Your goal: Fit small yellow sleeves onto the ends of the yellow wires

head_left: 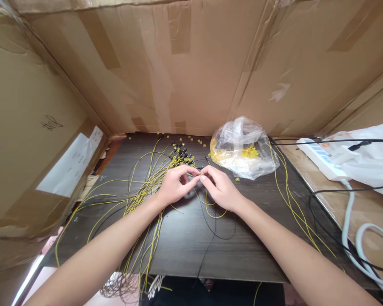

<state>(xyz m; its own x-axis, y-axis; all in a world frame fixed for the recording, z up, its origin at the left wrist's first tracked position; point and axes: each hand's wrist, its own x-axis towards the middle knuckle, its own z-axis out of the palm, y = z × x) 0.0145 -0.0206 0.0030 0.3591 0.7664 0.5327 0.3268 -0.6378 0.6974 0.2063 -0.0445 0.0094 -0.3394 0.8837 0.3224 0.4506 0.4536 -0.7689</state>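
Left hand: at the centre of the frame [176, 185], thumb and forefinger brought together in a pinch on a small yellow piece [199, 175].
Right hand: just right of centre [222, 188], thumb and forefinger pinching at the same piece, its fingertips meeting the left ones.
Yellow piece: at mid-frame between the fingertips, mostly covered; its exact shape cannot be told.
Loose cable: a thin yellow loop [217, 216] hangs below the right hand, with a thin black cable [215, 235] curving across the lower centre.
Cable bundle: yellow cables [143, 193] fan over the left half, black connectors [180, 149] clustered just above centre.
Clips: small yellow clips [190, 139] lie scattered along the upper middle of the dark tabletop [242, 259]; more seem to fill the clear plastic bag [238, 132], right of centre.
Step in hand: apparently close two-handed fingertip work on the piece.
Next move: calls, I judge, for a light, steady pinch from both hands, with the loop free of snags.
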